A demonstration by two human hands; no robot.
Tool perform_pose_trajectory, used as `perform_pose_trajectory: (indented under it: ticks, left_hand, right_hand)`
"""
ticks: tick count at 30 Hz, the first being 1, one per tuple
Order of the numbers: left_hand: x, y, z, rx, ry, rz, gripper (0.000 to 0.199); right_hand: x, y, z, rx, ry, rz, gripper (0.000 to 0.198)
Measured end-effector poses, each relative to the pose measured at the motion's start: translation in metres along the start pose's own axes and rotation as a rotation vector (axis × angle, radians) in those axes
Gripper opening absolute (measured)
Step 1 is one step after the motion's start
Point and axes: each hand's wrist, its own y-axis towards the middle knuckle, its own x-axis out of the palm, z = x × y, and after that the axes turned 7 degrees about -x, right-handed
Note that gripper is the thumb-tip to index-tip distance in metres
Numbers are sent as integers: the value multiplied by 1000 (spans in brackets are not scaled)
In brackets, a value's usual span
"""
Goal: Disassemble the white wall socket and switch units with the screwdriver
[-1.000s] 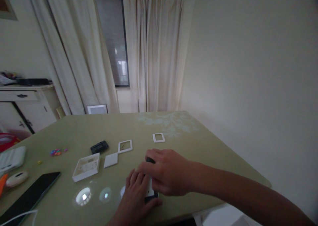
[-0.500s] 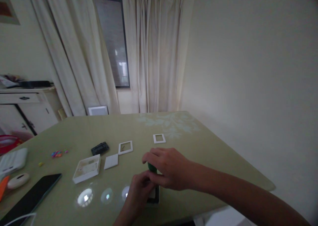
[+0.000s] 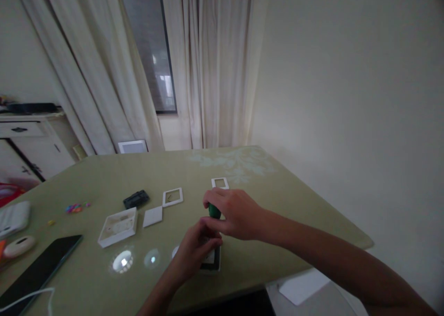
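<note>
My right hand (image 3: 237, 214) is closed around the green handle of a screwdriver (image 3: 214, 211), held upright; its shaft and tip are hidden by my fingers. My left hand (image 3: 197, 246) curls its fingers just below the handle, and what they pinch is hidden. Under both hands, near the table's front edge, lies a wall switch body (image 3: 213, 263) with a dark frame and white edge, mostly covered by my left hand. A small white square frame (image 3: 226, 181) lies just beyond my right hand.
Left of my hands lie another white frame (image 3: 181, 197), a white switch panel (image 3: 153, 216), an open white box (image 3: 118, 232) and a black module (image 3: 136, 199). Further left are a dark phone-like slab (image 3: 45, 269), a white cable (image 3: 31, 295), small coloured beads (image 3: 75, 208) and a white rounded device (image 3: 20, 247).
The view has tilted down and shifted slightly right. Both hands stay together over the switch; more of the green handle shows, and my right hand's grip has shifted a little.
</note>
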Motion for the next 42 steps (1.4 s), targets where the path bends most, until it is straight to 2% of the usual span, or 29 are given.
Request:
perform_pose_trajectory:
  ticks: [4, 9, 15, 20, 24, 27, 30, 34, 36, 38, 39, 42]
  left_hand:
    - [-4, -1, 11, 6, 20, -70, 24]
    - [-3, 4, 16, -36, 24, 26, 22]
    - [-7, 1, 21, 12, 41, -108, 24]
    - [-2, 3, 17, -8, 72, 25, 19]
    - [-10, -1, 23, 34, 102, -45, 19]
    - [-13, -1, 29, 56, 142, -82, 19]
    - [-6, 2, 31, 56, 186, -18, 16]
    - [-11, -4, 27, 52, 239, 51, 11]
    - [-26, -14, 22, 37, 270, 35, 35]
    - [-42, -26, 15, -2, 332, -32, 69]
    - [-48, -31, 10, -20, 356, -73, 78]
    - [-51, -42, -6, -40, 370, -115, 80]
  right_hand:
    - [2, 0, 1, -13, 10, 23, 28]
    - [0, 1, 1, -31, 17, 35, 26]
    - [3, -1, 0, 6, 36, 59, 29]
    - [6, -3, -1, -25, 56, 62, 29]
    - [1, -5, -1, 9, 52, 49, 29]
    - [1, -6, 0, 16, 67, 65, 36]
    - [7, -7, 0, -6, 100, 66, 41]
    - [12, -11, 1, -61, 115, 108, 27]
    - [10, -15, 4, -64, 108, 173, 23]
    - [7, -17, 8, -47, 120, 262, 20]
    - [6, -17, 9, -37, 136, 308, 18]
    - [9, -11, 9, -39, 199, 377, 14]
